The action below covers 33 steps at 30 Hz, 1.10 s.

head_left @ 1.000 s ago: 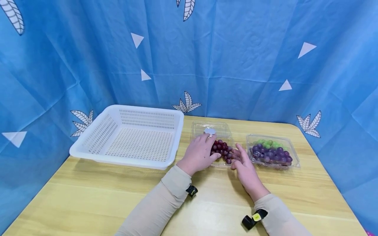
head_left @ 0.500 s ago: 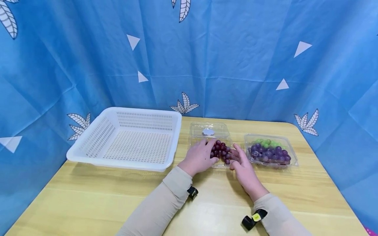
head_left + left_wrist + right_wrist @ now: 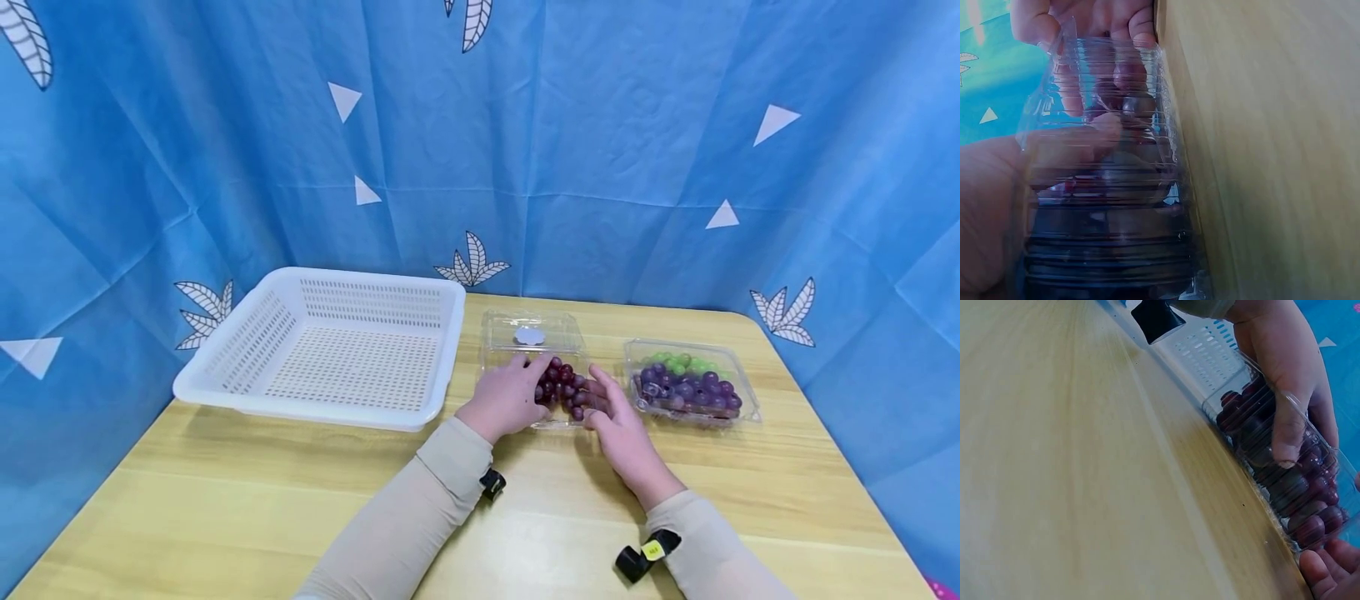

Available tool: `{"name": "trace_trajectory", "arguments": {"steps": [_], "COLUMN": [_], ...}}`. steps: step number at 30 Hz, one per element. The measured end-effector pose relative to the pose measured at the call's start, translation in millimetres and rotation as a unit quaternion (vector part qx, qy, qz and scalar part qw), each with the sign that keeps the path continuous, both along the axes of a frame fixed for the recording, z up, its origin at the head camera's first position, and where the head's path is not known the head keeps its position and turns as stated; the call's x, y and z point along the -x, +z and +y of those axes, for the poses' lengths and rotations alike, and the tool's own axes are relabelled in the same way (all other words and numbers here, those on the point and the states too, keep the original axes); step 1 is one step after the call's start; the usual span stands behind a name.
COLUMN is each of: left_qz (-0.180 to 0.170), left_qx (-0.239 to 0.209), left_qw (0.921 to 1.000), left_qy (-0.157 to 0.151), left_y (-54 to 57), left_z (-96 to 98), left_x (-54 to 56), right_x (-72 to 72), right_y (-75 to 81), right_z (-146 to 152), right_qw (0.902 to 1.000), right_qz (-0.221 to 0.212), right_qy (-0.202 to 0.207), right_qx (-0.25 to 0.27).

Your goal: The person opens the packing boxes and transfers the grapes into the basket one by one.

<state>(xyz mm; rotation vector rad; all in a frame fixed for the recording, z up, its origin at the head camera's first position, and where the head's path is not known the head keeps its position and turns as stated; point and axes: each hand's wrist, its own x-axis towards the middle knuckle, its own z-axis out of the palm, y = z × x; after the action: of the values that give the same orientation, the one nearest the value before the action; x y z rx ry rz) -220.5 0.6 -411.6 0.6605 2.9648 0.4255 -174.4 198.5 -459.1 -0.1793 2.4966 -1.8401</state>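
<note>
A clear plastic clamshell box [image 3: 558,422] stands open on the table, holding a bunch of dark red grapes [image 3: 561,379]. My left hand [image 3: 510,398] reaches into it from the left and grips the bunch, thumb in front and fingers over the far side. The right wrist view shows that thumb [image 3: 1288,434] inside the box, against the grapes. My right hand [image 3: 621,433] rests at the box's right end, fingers extended and spread against it. In the left wrist view, ribbed plastic [image 3: 1110,212] blurs the grapes and fingers behind it.
A white slotted basket [image 3: 318,421] stands on the left of the wooden table [image 3: 262,500]. Right of my right hand is a second clear box [image 3: 750,408] with green and purple grapes. The raised lid [image 3: 551,329] lies back behind the first box. A blue curtain [image 3: 600,125] hangs behind.
My left hand has drawn slightly down and closer around the grapes. My right hand stays by the box's end. The head view shifts a little.
</note>
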Motion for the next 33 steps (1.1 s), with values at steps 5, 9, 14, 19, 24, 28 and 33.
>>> {"name": "trace_trajectory", "arguments": {"steps": [5, 9, 14, 19, 24, 28, 33], "left_qz": [-0.003, 0.009, 0.04, 0.068, 0.106, 0.149, 0.207], "left_qx": [-0.008, -0.01, -0.003, -0.006, -0.019, -0.04, -0.063], "left_qw": [1.0, 0.9999, 0.9991, 0.9975, 0.9941, 0.9879, 0.976], "left_qy": [0.004, -0.002, -0.014, -0.016, -0.016, -0.016, -0.02], "left_y": [-1.4, -2.3, -2.1, -4.6, -4.8, -0.6, 9.1], "left_z": [-1.1, -2.5, -3.2, -2.4, -2.8, -4.3, -5.0], "left_x": [1.7, 3.9, 4.7, 3.3, 5.0, 4.9, 1.9], "right_x": [-0.5, -0.1, 0.3, -0.7, -1.2, -0.9, -0.7], "right_y": [0.1, 1.2, 1.9, 0.0, -0.9, -0.4, 0.1], "right_z": [-0.1, -0.3, 0.2, 1.7, 2.1, 1.6, 2.0], "right_qw": [1.0, 1.0, 0.9999, 0.9999, 0.9999, 0.9998, 0.9999], "right_qz": [0.001, 0.001, -0.003, -0.007, -0.012, -0.014, -0.015], "right_qy": [0.002, 0.004, 0.01, 0.01, 0.008, 0.008, 0.007], "right_qx": [-0.003, -0.006, -0.003, -0.003, 0.002, 0.008, 0.003]}}
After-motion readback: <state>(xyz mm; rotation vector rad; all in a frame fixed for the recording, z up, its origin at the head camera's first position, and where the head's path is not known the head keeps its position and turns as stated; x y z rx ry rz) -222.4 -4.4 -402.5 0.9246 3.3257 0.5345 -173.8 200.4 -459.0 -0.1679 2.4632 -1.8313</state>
